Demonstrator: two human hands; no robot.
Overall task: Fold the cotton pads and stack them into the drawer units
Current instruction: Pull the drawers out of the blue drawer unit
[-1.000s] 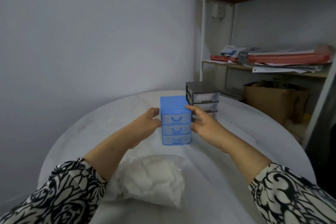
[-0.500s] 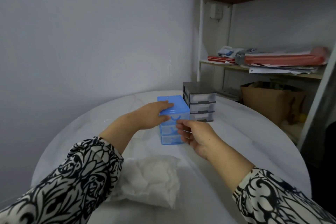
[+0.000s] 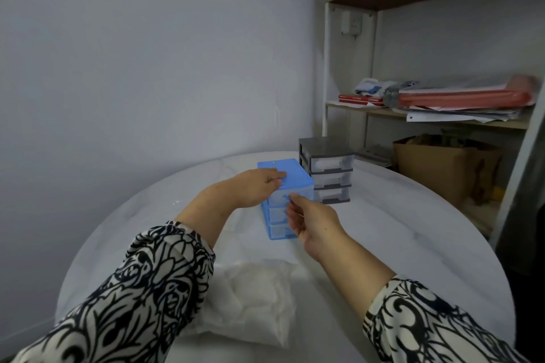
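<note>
Two drawer units stand at twelve o'clock on the round desk (image 3: pixel 413 244): the blue drawer unit (image 3: pixel 283 183) and, just beside it at two o'clock, the grey drawer unit (image 3: pixel 327 168). A second ago both hands flanked the blue one; now the left hand (image 3: pixel 250 188) rests flat on its lid, fingers spread straight, steadying it. The right hand (image 3: pixel 309 221) has come round to the front, its grip pinching at the top drawer's handle, so opening looks imminent. Nothing is folded yet: the bag of cotton pads (image 3: pixel 253 303) lies at six o'clock, untouched.
</note>
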